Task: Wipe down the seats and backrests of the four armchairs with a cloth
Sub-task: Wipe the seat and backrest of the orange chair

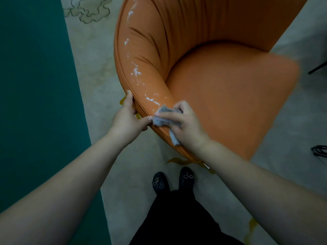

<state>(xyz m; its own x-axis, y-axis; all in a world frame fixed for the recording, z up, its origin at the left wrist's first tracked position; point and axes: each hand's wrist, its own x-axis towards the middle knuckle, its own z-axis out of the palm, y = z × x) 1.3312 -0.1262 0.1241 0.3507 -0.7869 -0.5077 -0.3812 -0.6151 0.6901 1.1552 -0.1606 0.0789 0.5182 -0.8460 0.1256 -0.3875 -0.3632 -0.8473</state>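
Note:
An orange armchair (pixel 221 82) with a curved, pleated backrest fills the upper middle of the head view. A streak of white foam runs along the top of its rounded arm. My right hand (pixel 185 124) presses a crumpled grey cloth (pixel 163 118) onto the near end of that arm, just below the foam. My left hand (pixel 128 119) grips the outer rim of the same arm, thumb up along the edge, fingertips touching the cloth.
The chair stands on a pale patterned carpet (pixel 99 71) with a teal area (pixel 35 85) to the left. Black metal legs of other furniture (pixel 318 68) show at the right edge. My black shoes (pixel 173 181) are just in front of the chair.

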